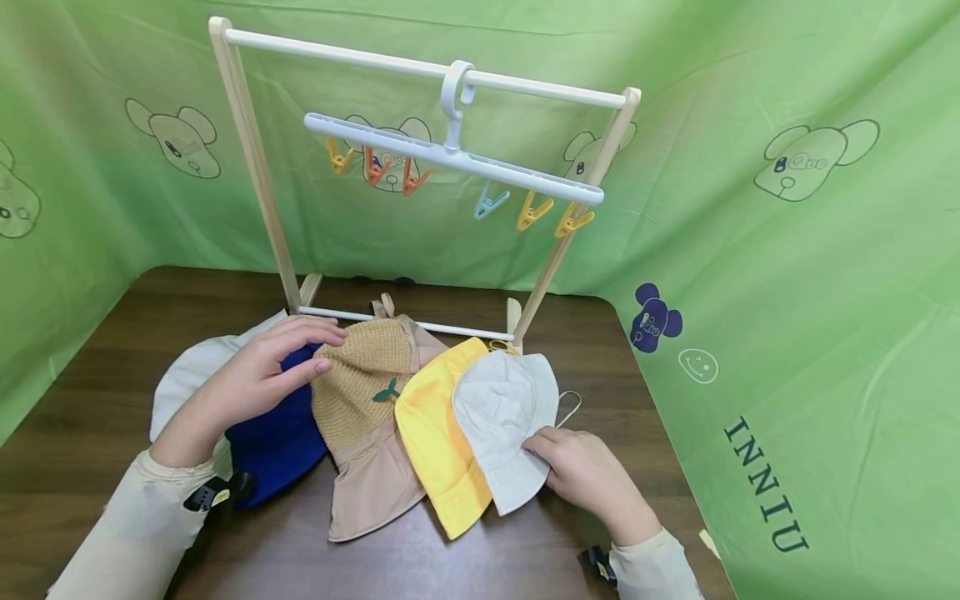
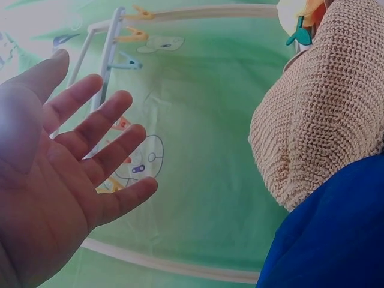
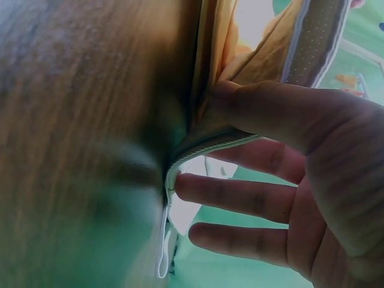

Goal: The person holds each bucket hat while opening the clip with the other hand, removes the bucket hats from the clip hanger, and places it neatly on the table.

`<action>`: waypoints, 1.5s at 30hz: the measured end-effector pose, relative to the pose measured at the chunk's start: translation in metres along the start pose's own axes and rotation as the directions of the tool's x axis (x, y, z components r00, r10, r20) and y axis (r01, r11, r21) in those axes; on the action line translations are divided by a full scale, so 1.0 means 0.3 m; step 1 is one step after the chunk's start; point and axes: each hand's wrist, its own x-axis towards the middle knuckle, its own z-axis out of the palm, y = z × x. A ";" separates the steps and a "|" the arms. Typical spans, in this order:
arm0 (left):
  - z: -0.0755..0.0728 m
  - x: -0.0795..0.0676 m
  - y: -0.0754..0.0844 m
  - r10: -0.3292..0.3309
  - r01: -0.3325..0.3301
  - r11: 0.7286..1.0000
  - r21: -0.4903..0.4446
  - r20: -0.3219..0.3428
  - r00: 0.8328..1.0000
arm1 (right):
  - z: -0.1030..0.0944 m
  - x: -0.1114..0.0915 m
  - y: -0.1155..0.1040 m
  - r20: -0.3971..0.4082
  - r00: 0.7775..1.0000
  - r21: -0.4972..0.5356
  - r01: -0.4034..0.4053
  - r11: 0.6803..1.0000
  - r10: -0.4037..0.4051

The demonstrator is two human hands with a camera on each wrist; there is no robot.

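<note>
Several hats lie overlapping in a row on the table. At the right end, my right hand [image 1: 588,471] pinches the brim of a pale grey bucket hat [image 1: 502,392], thumb [image 3: 264,108] on one side of the cloth and index finger behind. A yellow hat [image 1: 438,425] lies partly under it. My left hand [image 1: 258,375], fingers extended and holding nothing, is above a blue hat [image 1: 277,442] and beside a tan knitted hat [image 1: 360,367] with a green sprout. Beige-pink cloth [image 1: 375,492] shows around the knitted hat. A whitish hat [image 1: 187,379] is half hidden behind my left forearm.
Behind the hats stands a wooden rack [image 1: 251,158] with white rails. From its top rail hangs a pale blue hanger [image 1: 450,156] carrying several coloured clips [image 1: 489,200]. A green printed curtain [image 1: 750,275] surrounds the dark wood table [image 1: 622,375].
</note>
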 end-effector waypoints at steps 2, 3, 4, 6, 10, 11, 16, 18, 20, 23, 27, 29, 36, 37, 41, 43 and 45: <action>0.000 -0.001 0.001 -0.002 0.002 1.000 0.000 0.002 1.000 | -0.001 0.001 0.000 0.006 1.000 -0.004 0.005 1.000 -0.005; 0.000 -0.002 0.001 -0.003 0.003 1.000 -0.001 0.004 1.000 | -0.002 0.001 0.000 0.008 1.000 -0.006 0.008 1.000 -0.008; 0.000 -0.002 0.002 -0.004 0.004 1.000 -0.001 0.005 1.000 | -0.002 0.002 0.000 0.009 1.000 -0.006 0.010 1.000 -0.010; 0.000 -0.003 0.001 -0.009 0.009 1.000 0.001 0.008 1.000 | -0.004 0.002 0.000 0.015 1.000 -0.003 0.014 1.000 -0.014; 0.000 -0.004 -0.002 -0.011 0.011 1.000 0.006 0.015 1.000 | -0.008 0.001 0.000 0.042 0.999 0.016 0.007 1.000 -0.007; 0.000 -0.004 -0.004 -0.012 0.012 1.000 0.006 0.016 1.000 | -0.010 0.000 0.000 0.053 0.999 0.020 0.003 1.000 -0.004; 0.000 -0.004 -0.008 0.000 0.000 1.000 0.007 0.018 1.000 | -0.015 0.001 -0.003 0.105 0.994 0.036 -0.018 0.999 0.014; -0.001 -0.005 -0.010 -0.001 0.001 1.000 0.009 0.019 1.000 | -0.018 0.002 -0.004 0.113 0.993 0.043 -0.022 0.999 0.017; -0.002 -0.006 -0.011 -0.006 0.006 1.000 0.014 0.021 1.000 | -0.020 0.002 -0.005 0.116 0.993 0.050 -0.024 0.998 0.018; -0.004 -0.009 -0.013 -0.019 0.018 1.000 0.021 0.026 0.999 | -0.025 0.002 -0.006 0.122 0.992 0.063 -0.029 0.998 0.021; -0.006 -0.009 -0.014 -0.019 0.019 0.999 0.026 0.027 0.999 | -0.032 0.002 -0.010 0.148 0.988 0.077 -0.042 0.996 0.030; -0.008 -0.009 -0.013 -0.017 0.017 1.000 0.024 0.026 1.000 | -0.034 0.001 -0.012 0.162 0.986 0.081 -0.047 0.996 0.034; -0.014 -0.005 -0.009 -0.009 0.009 1.000 0.023 0.019 1.000 | -0.047 0.000 -0.015 0.168 0.985 0.093 -0.043 0.995 0.027; -0.014 -0.005 -0.008 -0.010 0.010 1.000 0.022 0.019 1.000 | -0.049 -0.001 -0.015 0.171 0.985 0.096 -0.044 0.994 0.027; -0.015 -0.006 -0.008 -0.016 0.016 1.000 0.018 0.020 1.000 | -0.058 -0.001 -0.014 0.189 0.981 0.106 -0.058 0.993 0.037; -0.016 -0.006 -0.008 -0.020 0.020 1.000 0.021 0.021 1.000 | -0.063 0.000 -0.013 0.202 0.978 0.110 -0.068 0.992 0.045; -0.016 -0.005 -0.008 -0.024 0.023 0.999 0.024 0.022 0.999 | -0.067 0.001 -0.012 0.210 0.976 0.111 -0.073 0.991 0.049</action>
